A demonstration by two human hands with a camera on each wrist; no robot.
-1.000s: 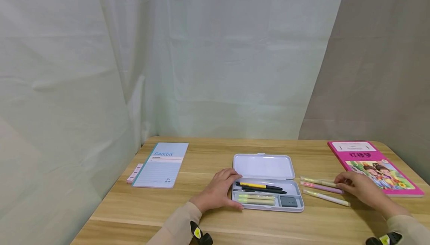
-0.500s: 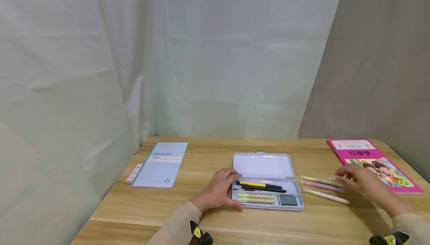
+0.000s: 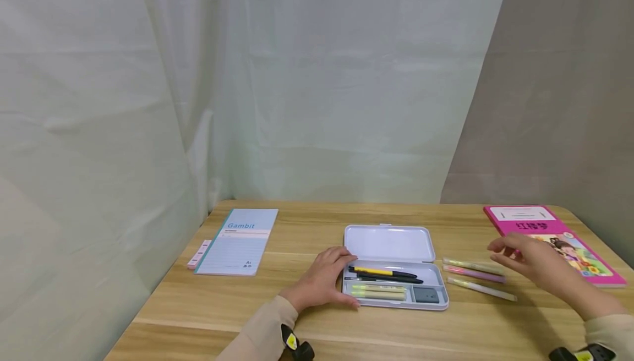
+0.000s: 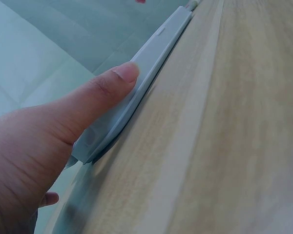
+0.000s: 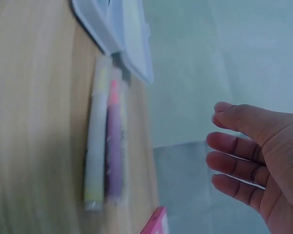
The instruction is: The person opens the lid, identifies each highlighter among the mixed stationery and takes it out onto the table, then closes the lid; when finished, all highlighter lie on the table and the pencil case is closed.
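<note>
Pale cloth (image 3: 346, 102) hangs behind the wood worktop (image 3: 307, 240). Open pencil case (image 3: 433, 277) sits lower ctr of frame; L hand (image 3: 324, 281) has fingers & thumb clamped on its L end. R hand (image 3: 535, 262), lower R, hovers by R ends of 3 pens (image 3: 474, 274), fingers bent, tips apart, nothing held. Poss. trouble: a brush from those fingers could roll the pens, esp. the white pen (image 3: 482, 289) in front; if L hand pulls or tips, pencil case may slide or spill; a bumped lid (image 3: 388, 244) might flop over.

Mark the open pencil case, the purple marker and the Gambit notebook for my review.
Pencil case (image 3: 388, 243), head view: inside of the open lid.
Purple marker (image 5: 114, 146), right wrist view: purple barrel.
Gambit notebook (image 3: 238, 245), head view: middle of cover.
</note>
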